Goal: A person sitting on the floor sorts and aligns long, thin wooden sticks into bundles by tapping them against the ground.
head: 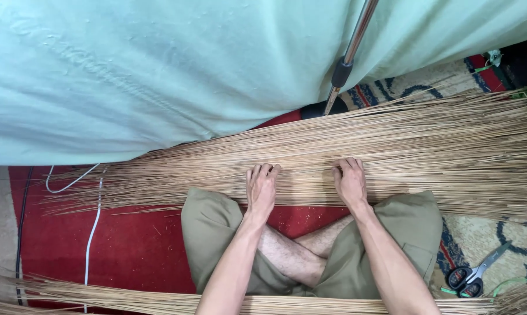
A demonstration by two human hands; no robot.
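A: Looking down through the head view, a wide layer of thin straw-coloured sticks (345, 151) is seen spread across the red carpet (135, 245), just ahead of the crossed legs in olive shorts (217, 227).

B: And the hands?

A: Both are laid flat on the near edge of that layer. The left hand (261, 189) is pressed palm down, fingers close together and bent at the tips, nothing gripped. The right hand (350, 182) is set the same way, a little apart from it, fingers narrow and resting on the sticks, nothing held.

B: How is this pressing best done, by the look of it?

A: Judged from here, even weight should be kept on both palms so the sticks are held side by side and not crossed; the fingertips are best kept hooked over the strands so none are let slip.

B: Anything else around?

A: A pale green cloth (158, 70) is hung over the far side, with a metal pole (351, 49) slanted across it. Black-handled scissors (476, 271) are lying on the patterned rug at the right, well apart from the hands. A white cable (91, 233) is run along the carpet at the left, and a second bundle of sticks (129, 300) is laid along the bottom edge.
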